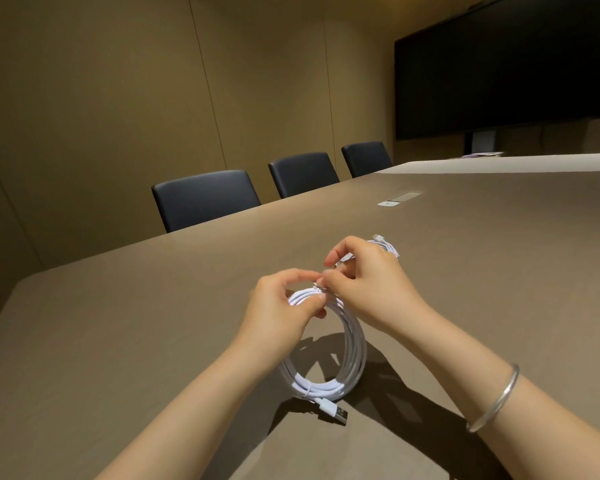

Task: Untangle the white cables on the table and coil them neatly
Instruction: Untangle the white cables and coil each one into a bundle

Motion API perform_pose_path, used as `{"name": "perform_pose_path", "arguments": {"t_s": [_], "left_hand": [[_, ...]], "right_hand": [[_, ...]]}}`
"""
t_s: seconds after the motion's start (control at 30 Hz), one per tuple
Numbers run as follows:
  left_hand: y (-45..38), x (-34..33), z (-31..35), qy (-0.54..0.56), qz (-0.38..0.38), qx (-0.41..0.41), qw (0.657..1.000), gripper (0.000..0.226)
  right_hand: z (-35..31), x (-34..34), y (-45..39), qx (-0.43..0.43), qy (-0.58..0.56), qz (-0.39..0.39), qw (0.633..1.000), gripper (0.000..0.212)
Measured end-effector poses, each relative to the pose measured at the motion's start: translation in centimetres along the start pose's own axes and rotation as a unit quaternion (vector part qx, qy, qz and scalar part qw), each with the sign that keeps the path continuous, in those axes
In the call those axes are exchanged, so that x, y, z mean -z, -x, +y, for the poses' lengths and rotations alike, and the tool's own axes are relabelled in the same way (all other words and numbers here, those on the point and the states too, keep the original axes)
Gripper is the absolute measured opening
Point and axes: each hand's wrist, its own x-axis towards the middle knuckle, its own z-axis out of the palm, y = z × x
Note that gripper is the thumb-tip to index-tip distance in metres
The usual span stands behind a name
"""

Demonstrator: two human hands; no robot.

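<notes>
Conference room vibes: tan wall panels, three dark chairs [205, 197] along the far side, a big black screen [506, 64] on the right, and one long brown table [118, 341] where all the action is.

So the person has a white cable coil [326, 368] standing up on its edge on the table, its bottom touching the surface and its USB plug [333, 412] poking out flat at the near end. The left hand [284, 303] is curled around the top of the loops, thumb and fingers pinching the bundle together. The right hand [364, 282] is right next to it, fingertips nipped on what looks like the loose cable end at the top of the coil, probably tucking or wrapping it around. I can't tell exactly what's between those fingers, it's tiny. A second white bundle [387, 249] sits on the table just behind the right hand, partly hidden by it.

What could go sideways, in my opinion: the coil is only held at the top, so if the left hand loosens while the right fiddles with the end, the loops could spring apart and flop over. If the tail isn't snugged in tight it'll likely pop back out. Also the right wrist is close to that second bundle, so an elbow-out move might knock it and mix the two cables again.
</notes>
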Motion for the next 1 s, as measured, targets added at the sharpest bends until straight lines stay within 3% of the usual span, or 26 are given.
{"name": "perform_pose_path", "arguments": {"t_s": [0.2,0.37,0.53,0.67,0.77,0.87,1.0], "left_hand": [[-0.5,0.7,-0.6,0.076,0.036,0.053,0.995,0.014],[-0.8,1.6,-0.5,0.139,0.016,0.116,0.983,0.015],[-1.3,2.4,-0.5,0.268,0.007,0.182,0.946,0.014],[-1.3,2.8,-1.0,0.327,0.015,0.221,0.919,0.015],[-1.5,3.1,-1.5,0.352,0.019,0.231,0.907,0.019],[-1.5,3.0,-1.6,0.351,0.030,0.238,0.905,0.026],[-1.6,2.8,-1.9,0.335,0.059,0.249,0.907,0.027]], "right_hand": [[0.1,-0.4,0.3,0.012,-0.073,-0.064,0.995,0.027],[0.5,-0.8,0.6,0.084,-0.028,-0.094,0.992,0.039],[0.9,-1.6,0.5,0.157,0.016,-0.099,0.983,0.040],[1.2,-2.1,0.8,0.158,0.016,-0.133,0.978,0.052],[1.3,-2.1,0.8,0.164,0.026,-0.087,0.982,0.062],[1.8,-1.8,0.4,0.121,0.060,-0.074,0.988,0.068],[2.3,-1.5,-0.1,-0.041,-0.006,-0.141,0.989,0.075]]}}
